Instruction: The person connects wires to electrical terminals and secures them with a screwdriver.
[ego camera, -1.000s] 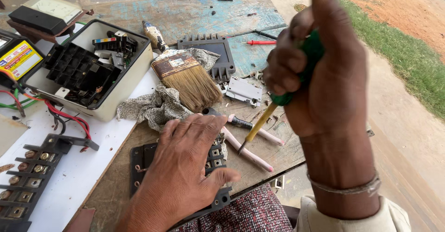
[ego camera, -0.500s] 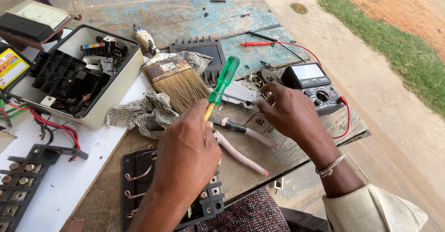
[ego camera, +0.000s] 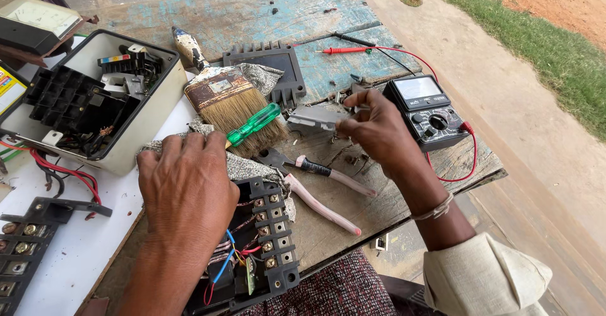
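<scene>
My left hand (ego camera: 189, 186) lies flat over a grey rag (ego camera: 243, 164) and the top of a black terminal block with coloured wires (ego camera: 255, 243) at the table's near edge. A green-handled screwdriver (ego camera: 254, 124) rests on the bristles of a paint brush (ego camera: 224, 98) just beyond that hand. My right hand (ego camera: 377, 130) pinches a small part at the edge of a grey metal piece (ego camera: 312, 118), next to an analogue multimeter (ego camera: 429, 111). Pink-handled pliers (ego camera: 322, 186) lie between the hands.
An open white meter casing (ego camera: 136, 130) with black parts stands at the left on a white sheet (ego camera: 76, 253). A finned black cover (ego camera: 268, 63), red probe (ego camera: 344, 50) and leads lie behind. Another terminal strip (ego camera: 22, 256) sits bottom left. The table ends right of the multimeter.
The screwdriver passed from my raised right hand to the left, and now lies on the brush. My left hand settled on the rag; my right hand took hold by the grey metal piece.
</scene>
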